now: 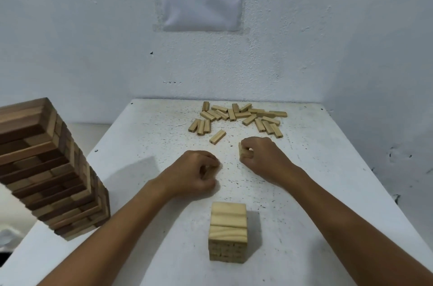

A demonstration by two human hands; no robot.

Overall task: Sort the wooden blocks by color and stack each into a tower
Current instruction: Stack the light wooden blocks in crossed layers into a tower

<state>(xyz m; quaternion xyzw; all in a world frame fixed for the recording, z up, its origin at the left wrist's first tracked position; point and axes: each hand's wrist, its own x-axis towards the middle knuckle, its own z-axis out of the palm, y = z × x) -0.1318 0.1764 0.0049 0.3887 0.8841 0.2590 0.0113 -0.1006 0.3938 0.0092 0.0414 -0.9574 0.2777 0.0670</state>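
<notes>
Right hand (260,156) is pinching a pale block (241,151) upright at center; left hand (196,172) is curling round another block (207,173), mostly hidden. Loose pale blocks (239,119) are lying scattered at 12 o'clock on the desk (328,192). Short pale tower (227,231) is standing at 6, tall dark tower (46,168) at 9.

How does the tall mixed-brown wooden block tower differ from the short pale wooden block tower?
The tall mixed-brown wooden block tower stands at the table's left edge; the short pale wooden block tower sits near centre. The mixed-brown tower has many layers of dark and light blocks; the pale tower has few layers, all one colour. Both stand upright, untouched by either hand.
</notes>
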